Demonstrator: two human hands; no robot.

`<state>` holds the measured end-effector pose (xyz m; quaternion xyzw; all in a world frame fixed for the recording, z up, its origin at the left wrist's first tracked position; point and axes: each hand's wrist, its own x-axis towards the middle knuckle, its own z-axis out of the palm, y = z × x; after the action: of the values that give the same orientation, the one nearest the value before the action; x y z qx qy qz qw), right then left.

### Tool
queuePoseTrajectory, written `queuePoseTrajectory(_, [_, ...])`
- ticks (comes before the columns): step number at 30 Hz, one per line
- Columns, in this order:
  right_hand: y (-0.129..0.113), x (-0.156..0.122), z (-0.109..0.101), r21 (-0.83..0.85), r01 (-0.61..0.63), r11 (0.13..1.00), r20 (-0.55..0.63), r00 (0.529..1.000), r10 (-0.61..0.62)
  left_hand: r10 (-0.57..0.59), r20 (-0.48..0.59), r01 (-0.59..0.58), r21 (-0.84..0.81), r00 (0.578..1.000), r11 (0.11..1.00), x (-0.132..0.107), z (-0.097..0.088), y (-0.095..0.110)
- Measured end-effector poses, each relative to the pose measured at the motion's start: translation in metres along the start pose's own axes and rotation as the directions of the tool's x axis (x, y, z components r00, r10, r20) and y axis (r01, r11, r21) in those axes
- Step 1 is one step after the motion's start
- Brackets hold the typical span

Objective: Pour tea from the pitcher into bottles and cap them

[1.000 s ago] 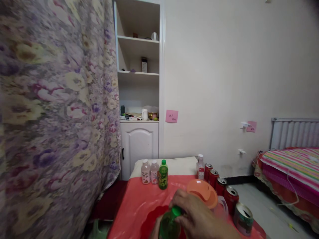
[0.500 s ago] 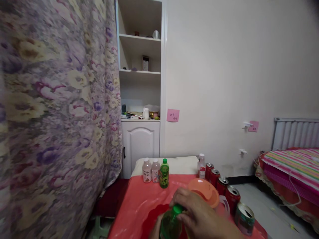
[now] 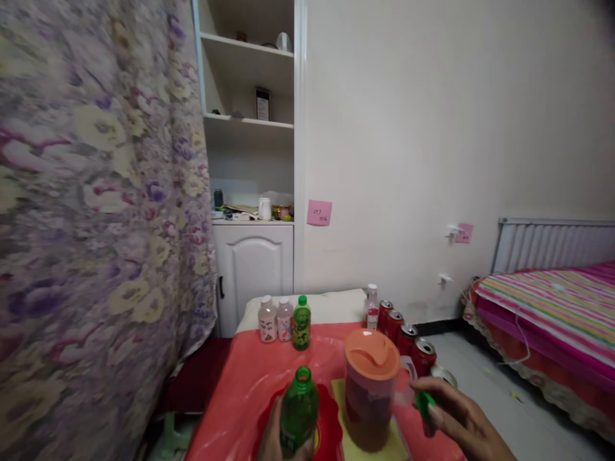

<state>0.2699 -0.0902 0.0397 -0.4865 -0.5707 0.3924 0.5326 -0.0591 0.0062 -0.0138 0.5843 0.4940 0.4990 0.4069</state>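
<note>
The left hand (image 3: 275,435), low at the near edge, is wrapped around the base of a green bottle (image 3: 298,410), while the right hand (image 3: 459,422) sits well off to the right with its fingers pinched on a small green cap (image 3: 425,404). The bottle stands upright, long axis vertical, its open neck pointing up; it sits near the middle of the near table edge, over a round red plate (image 3: 331,426). Whether it holds liquid is hard to tell through the dark green plastic. Just to its right stands a clear pitcher (image 3: 369,390) with an orange lid, holding brown liquid in its lower part, on a yellow mat (image 3: 368,451). Beyond it, a row of red cans (image 3: 401,326) runs along the right side toward a small clear bottle (image 3: 371,306). At the far left stand two pale bottles (image 3: 275,318) and another green bottle (image 3: 301,322). The table (image 3: 240,397) wears a red plastic cover. A flowered curtain (image 3: 91,211) hangs left, white shelves (image 3: 247,128) stand far back, and a striped bed (image 3: 552,301) lies right.
</note>
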Motion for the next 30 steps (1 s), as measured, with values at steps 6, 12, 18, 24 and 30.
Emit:
queuePoseTrajectory(6, [0.121, 0.003, -0.036, -0.197, -0.136, 0.971, -0.256, 0.963, 0.083, -0.036, 0.095, 0.037, -0.005, 0.995, 0.999, 0.007, 0.001, -0.006])
queuePoseTrajectory(12, [0.165, 0.022, -0.013, -0.335, -0.201, 0.920, -0.351, 0.933, 0.076, -0.026, 0.076, 0.028, -0.025, 0.997, 0.999, 0.011, 0.003, -0.016])
queuePoseTrajectory(18, [0.181, 0.026, -0.002, -0.451, -0.216, 0.866, -0.346, 0.937, 0.054, -0.025, 0.080, 0.030, -0.068, 0.997, 0.997, 0.010, 0.010, -0.004])
queuePoseTrajectory(24, [0.188, 0.026, 0.002, -0.499, -0.197, 0.844, -0.346, 0.938, 0.014, -0.066, 0.126, 0.067, 0.003, 0.990, 0.998, 0.015, 0.011, -0.008])
queuePoseTrajectory(30, [0.193, 0.021, -0.003, -0.455, -0.171, 0.874, -0.356, 0.934, -0.003, -0.085, 0.064, 0.083, 0.030, 0.994, 0.996, 0.021, 0.005, -0.031])
